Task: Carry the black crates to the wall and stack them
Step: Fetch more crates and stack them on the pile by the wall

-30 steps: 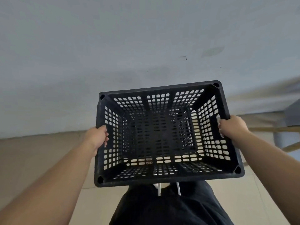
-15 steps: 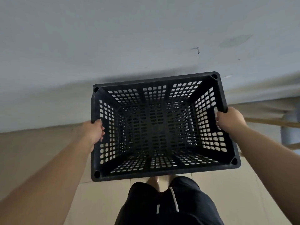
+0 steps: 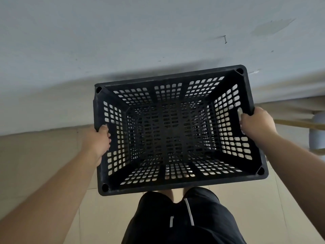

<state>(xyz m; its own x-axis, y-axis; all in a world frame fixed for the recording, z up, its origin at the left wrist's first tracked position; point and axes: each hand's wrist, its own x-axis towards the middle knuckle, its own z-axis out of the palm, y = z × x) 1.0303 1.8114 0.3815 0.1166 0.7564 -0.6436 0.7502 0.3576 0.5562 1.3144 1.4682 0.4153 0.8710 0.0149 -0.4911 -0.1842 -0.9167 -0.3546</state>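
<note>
Crate [image 3: 184, 184] of black perforated plastic fills the centre of the frame, seen from above with its open top towards the camera and nothing inside it. It is held off the floor [image 3: 255, 208], level with its long sides running across the picture, in front of the person's black shorts [image 3: 184, 222]. Pale tiles show through the square holes in its near wall and base.

The left hand [image 3: 98, 140], at centre left, grips the left short side of the crate: the thumb lies over the top of the rim and the fingers curl in under it at the handle opening. The right hand [image 3: 255, 123], at centre right, grips the right short side the same way, fingers wrapped round the bar above the handle slot, knuckles outward. Both forearms reach in from the lower corners of the frame.

The far long side of the crate lies close to the pale grey wall [image 3: 123, 41], which takes up the upper half of the picture; a dark shadow sits on the wall just above that edge. Whether the crate touches the wall cannot be told. A small nail [image 3: 225, 39] and a dull patch [image 3: 270, 27] mark the wall at upper right. At the right edge, a wooden stick [image 3: 299, 123] lies beside a grey rounded object [image 3: 318, 132], partly cut off.
</note>
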